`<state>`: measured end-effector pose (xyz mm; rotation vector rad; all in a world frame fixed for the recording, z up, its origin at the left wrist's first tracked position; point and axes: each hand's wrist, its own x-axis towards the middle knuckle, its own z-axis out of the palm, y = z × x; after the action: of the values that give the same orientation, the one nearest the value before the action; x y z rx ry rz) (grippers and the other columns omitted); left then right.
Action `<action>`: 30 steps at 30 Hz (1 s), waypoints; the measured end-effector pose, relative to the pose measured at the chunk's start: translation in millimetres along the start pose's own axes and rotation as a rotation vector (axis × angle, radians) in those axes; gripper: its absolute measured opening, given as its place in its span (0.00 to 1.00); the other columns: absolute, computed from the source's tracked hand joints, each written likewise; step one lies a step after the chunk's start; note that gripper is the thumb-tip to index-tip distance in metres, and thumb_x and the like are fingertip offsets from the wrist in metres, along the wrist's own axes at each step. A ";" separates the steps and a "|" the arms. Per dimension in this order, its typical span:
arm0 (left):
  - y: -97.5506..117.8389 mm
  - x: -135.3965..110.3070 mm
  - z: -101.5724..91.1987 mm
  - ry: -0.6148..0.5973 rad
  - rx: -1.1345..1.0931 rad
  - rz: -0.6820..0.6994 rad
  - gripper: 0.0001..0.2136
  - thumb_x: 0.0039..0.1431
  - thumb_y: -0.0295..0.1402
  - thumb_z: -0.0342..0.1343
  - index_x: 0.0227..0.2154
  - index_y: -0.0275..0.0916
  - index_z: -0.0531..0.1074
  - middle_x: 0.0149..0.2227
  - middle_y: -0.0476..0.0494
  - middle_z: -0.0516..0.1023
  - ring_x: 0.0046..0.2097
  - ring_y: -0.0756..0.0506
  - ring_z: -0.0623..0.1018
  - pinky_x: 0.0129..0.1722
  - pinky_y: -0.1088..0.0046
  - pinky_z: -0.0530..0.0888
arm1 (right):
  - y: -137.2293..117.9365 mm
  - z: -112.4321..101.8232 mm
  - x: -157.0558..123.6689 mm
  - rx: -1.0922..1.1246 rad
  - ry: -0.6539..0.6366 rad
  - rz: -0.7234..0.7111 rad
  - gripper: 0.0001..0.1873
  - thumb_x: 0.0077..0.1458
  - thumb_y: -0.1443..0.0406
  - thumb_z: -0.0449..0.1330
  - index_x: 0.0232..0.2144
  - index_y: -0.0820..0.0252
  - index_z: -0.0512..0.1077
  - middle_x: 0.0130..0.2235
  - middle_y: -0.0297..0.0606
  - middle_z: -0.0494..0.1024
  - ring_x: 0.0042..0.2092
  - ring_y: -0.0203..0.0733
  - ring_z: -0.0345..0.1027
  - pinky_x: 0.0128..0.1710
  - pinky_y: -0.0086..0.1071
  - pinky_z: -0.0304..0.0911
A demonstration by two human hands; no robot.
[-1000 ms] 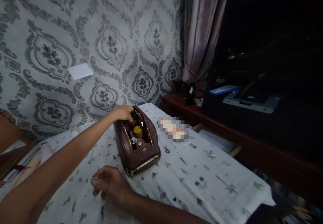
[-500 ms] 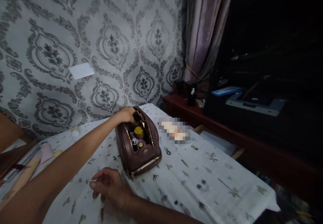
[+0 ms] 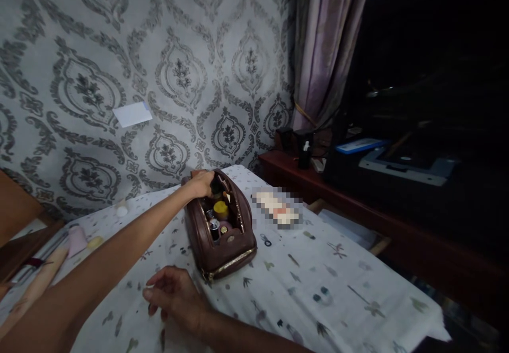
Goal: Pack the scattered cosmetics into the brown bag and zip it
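Observation:
A brown zippered toiletry bag (image 3: 201, 241) stands on the cloth-covered table with its top unzipped. My left hand (image 3: 201, 184) reaches over its far left rim, and the fingers are hidden inside, so what they touch cannot be seen. Within the bag show a yellow round item (image 3: 221, 210), a small bottle with a silvery cap (image 3: 214, 228) and a gold-topped piece (image 3: 224, 230). My right hand (image 3: 175, 296) hovers or rests low over the cloth, just left of the bag's near end. Its fingers are loosely curled, thumb and forefinger apart, with nothing visible between them.
A pixelated item (image 3: 277, 208) lies right of the bag. At the left are a pink tube (image 3: 77, 239), a yellowish round object (image 3: 94, 244) and a white one (image 3: 121, 211). A partly open drawer (image 3: 350, 228) and a dark screen-like panel (image 3: 421, 77) border the right side.
The whole view has shifted slightly, moving the scene a little right and down. Both hands keep nearly the same places, the left one still inside the bag.

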<state>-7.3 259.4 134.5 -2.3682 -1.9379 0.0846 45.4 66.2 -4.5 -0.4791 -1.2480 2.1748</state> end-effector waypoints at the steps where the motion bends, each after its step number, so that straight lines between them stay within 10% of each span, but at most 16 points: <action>1: -0.7 0.6 0.8 0.002 -0.003 -0.001 0.25 0.41 0.33 0.68 0.46 0.35 0.72 0.45 0.40 0.79 0.49 0.39 0.77 0.43 0.73 0.73 | 0.5 -0.2 -0.1 0.000 -0.004 -0.002 0.37 0.27 0.40 0.72 0.30 0.61 0.70 0.24 0.27 0.69 0.22 0.31 0.65 0.18 0.23 0.51; 18: 0.0 4.8 0.8 -0.104 -0.033 -0.031 0.13 0.45 0.38 0.67 0.32 0.35 0.78 0.25 0.47 0.80 0.28 0.47 0.78 0.30 0.77 0.73 | 2.2 0.3 -0.8 -0.012 -0.005 -0.004 0.39 0.23 0.38 0.71 0.30 0.61 0.70 0.23 0.26 0.68 0.22 0.30 0.64 0.18 0.24 0.51; 30: -0.7 5.2 -3.5 -0.087 0.066 -0.016 0.14 0.39 0.34 0.68 0.32 0.36 0.79 0.31 0.46 0.81 0.37 0.45 0.79 0.34 0.77 0.73 | 7.0 -0.6 1.8 -0.005 -0.024 -0.024 0.37 0.25 0.38 0.71 0.29 0.61 0.70 0.22 0.27 0.69 0.21 0.30 0.63 0.18 0.24 0.50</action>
<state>-6.6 264.5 138.1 -2.3439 -1.9590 0.2515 42.2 65.0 -10.9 -0.4392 -1.2665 2.1639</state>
